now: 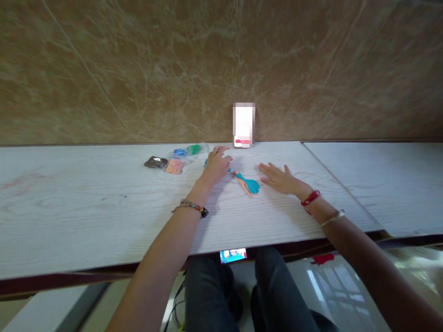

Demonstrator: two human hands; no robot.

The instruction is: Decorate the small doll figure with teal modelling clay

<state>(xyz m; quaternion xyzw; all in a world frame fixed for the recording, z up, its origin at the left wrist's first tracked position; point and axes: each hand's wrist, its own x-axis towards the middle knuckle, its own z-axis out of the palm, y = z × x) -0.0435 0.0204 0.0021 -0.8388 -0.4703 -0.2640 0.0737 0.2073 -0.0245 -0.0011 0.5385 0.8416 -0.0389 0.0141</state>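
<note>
"Clay shape (252, 186), or something very like modelling clay, lies on the white tabletop (86, 216) between the two hands. How would it handle, do you think?"

"Light and soft, I'd judge from my end of the feed. I expect it to dent under a fingertip and perhaps cling a little. The thin peach strip (245, 186) along one side looks the likeliest part to tear."

"Where would you take hold?"

"I'd slip fingers flat beneath the broad teal end, where it fans into a rounded lobe. Pinching the narrow end could squash it."

"And how do the hands stand?"

"I see the right hand (282, 179) palm down, fingers spread, just beside that broad end. The left hand (216, 167) is bent low at the tabletop, with teal bits (229, 169) showing at its edges. Whether it pinches any of them, I cannot tell."

"What other materials can you make out?"

"Small crinkled packets, left of the left hand: a green packet (194, 149), a blue packet (179, 151), a plump peach packet (174, 166) and a dark, glossy packet (155, 162). I read the tabletop as streaky wood grain, and the brown wall (207, 60) behind as veined, like marble."
</note>
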